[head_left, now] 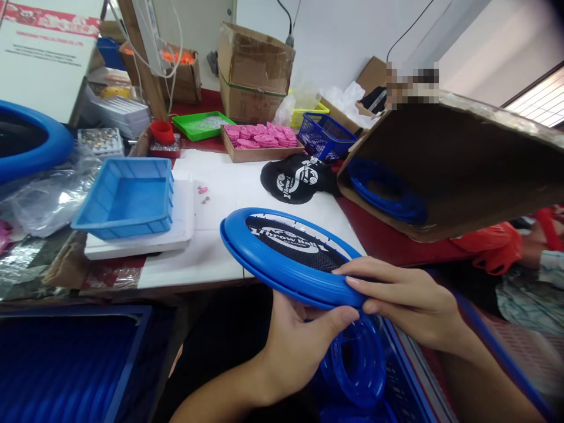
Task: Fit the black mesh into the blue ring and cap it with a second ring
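I hold a blue ring disc with a black mesh centre printed "Throw Ball" over the near table edge. My left hand grips its near rim from below, thumb pointing right under the rim. My right hand lies on the rim's right side, fingers flat along the top edge. Below my hands, several loose blue rings rest in a blue crate. A black printed mesh piece lies on the white tabletop behind the disc.
An empty blue tray sits on white foam at left. A cardboard box with blue rings stands at right. Behind are a box of pink parts, a blue basket, a green tray. Another person's arm shows at far right.
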{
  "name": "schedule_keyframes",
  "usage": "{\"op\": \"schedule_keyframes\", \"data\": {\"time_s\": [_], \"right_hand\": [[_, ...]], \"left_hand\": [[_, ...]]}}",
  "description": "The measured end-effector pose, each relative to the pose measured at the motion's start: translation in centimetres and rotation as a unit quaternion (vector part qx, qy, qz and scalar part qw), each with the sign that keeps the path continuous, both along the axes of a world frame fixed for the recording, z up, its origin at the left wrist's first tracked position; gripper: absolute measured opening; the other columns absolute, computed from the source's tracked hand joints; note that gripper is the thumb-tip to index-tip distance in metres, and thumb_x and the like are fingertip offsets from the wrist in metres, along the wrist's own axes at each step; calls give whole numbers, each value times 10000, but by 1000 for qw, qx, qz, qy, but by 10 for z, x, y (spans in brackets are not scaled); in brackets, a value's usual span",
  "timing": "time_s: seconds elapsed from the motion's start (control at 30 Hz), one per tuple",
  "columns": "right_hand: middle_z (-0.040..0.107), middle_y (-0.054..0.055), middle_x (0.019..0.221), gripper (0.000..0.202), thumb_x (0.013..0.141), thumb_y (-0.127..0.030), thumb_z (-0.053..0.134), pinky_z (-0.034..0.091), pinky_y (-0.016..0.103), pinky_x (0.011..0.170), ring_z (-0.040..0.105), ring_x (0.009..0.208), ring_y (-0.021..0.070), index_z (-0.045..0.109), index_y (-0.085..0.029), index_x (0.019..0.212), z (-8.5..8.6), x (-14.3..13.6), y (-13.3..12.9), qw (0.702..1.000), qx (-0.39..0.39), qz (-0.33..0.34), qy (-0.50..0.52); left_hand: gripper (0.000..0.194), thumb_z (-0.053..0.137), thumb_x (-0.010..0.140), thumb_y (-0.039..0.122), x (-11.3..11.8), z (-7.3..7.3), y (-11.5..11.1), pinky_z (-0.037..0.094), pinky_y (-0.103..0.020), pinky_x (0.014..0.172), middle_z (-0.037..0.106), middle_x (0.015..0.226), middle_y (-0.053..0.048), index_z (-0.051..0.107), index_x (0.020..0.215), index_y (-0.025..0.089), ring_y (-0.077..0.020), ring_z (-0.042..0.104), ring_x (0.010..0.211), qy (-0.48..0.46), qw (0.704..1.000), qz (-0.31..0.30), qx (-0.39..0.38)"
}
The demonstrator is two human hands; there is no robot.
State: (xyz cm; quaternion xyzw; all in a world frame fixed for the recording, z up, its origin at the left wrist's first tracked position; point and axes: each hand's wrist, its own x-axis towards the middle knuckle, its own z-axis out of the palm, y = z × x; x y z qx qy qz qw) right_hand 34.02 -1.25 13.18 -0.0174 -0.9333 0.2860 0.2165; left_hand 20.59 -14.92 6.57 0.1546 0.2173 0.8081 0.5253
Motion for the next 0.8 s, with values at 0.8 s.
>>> {"op": "schedule_keyframes", "data": {"time_s": [0.8], "right_hand": [[721,112,1283,428,1029,-207,596,626,330,892,712,1144,217,619,-296,1447,-8,10,0,1000,-11,0,6]], "left_hand": [[719,890,811,219,3,-2,3,585,-365,1042,747,1250,-108,535,1436,218,-251,712,1186,19,1000,-11,2]]}}
